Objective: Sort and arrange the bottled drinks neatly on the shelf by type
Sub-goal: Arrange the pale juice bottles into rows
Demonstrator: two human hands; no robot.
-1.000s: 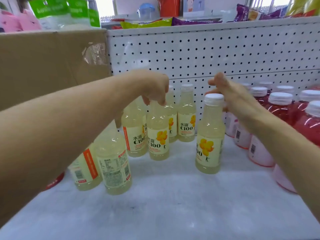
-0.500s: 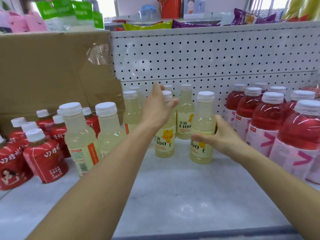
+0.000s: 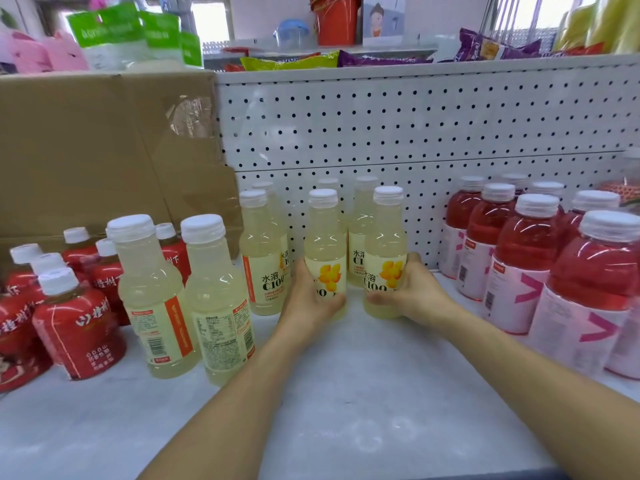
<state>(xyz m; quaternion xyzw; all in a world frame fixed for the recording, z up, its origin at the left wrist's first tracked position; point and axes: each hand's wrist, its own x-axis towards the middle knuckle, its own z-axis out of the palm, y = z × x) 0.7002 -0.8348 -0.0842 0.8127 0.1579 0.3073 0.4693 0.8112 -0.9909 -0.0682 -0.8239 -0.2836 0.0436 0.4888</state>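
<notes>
Head view: the left hand (image 3: 308,303), up at the caps half a second ago, now grips the left yellow bottle (image 3: 323,237). The right hand (image 3: 412,296) grips the right yellow bottle (image 3: 386,237). Both bottles stand mid-shelf (image 3: 346,410) near its back edge, probably being squared into a row.

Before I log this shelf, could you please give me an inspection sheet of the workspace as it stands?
Surface: white shelf board, bottles standing upright on it.
Job's things: yellow bottles centre, two more apart at front left; pink bottles right; red-labelled bottles left.
Clutter: cardboard box behind the red-labelled bottles.
Grips: left hand and right hand each hold one yellow bottle low on its body.
Cables: nothing seen.
Surroundings: pegboard back panel; snack packets on the shelf above.
</notes>
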